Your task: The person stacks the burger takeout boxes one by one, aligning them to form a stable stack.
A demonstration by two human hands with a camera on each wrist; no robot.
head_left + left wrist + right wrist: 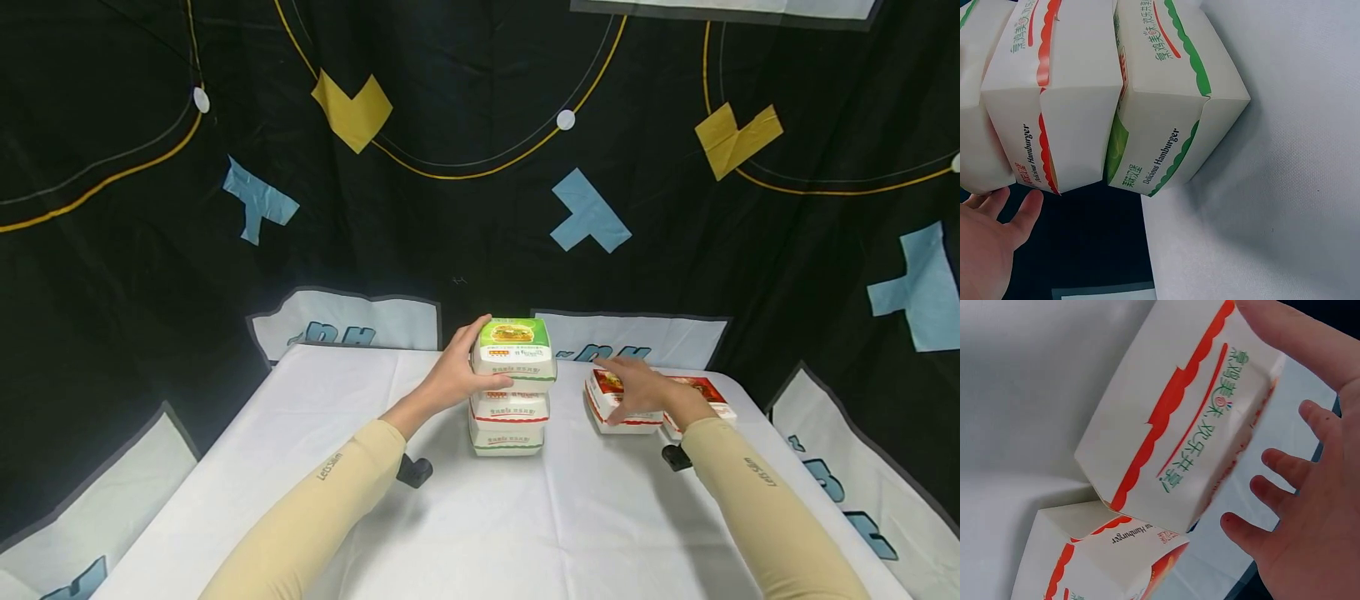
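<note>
Three white hamburger boxes stand stacked near the table's middle: a green-trimmed box at the bottom [507, 442], a red-trimmed one [510, 408] between, and a green-topped box [514, 358] uppermost. My left hand [456, 367] holds the uppermost box from its left side, thumb across the front and fingers toward the back. Over a red-topped hamburger box [624, 423] to the right is my right hand [641, 390]. Its fingers are spread in the right wrist view, with the thumb at the box's edge and the other fingers apart from it. Another red-topped box [705, 387] sits beside that one, partly covered by the wrist.
A white cloth covers the table [420, 533]. Behind it hangs a black curtain [465, 242] with yellow and blue tape pieces. White printed panels [345, 321] edge the table's far side. Dark wrist devices [414, 472] sit under both forearms.
</note>
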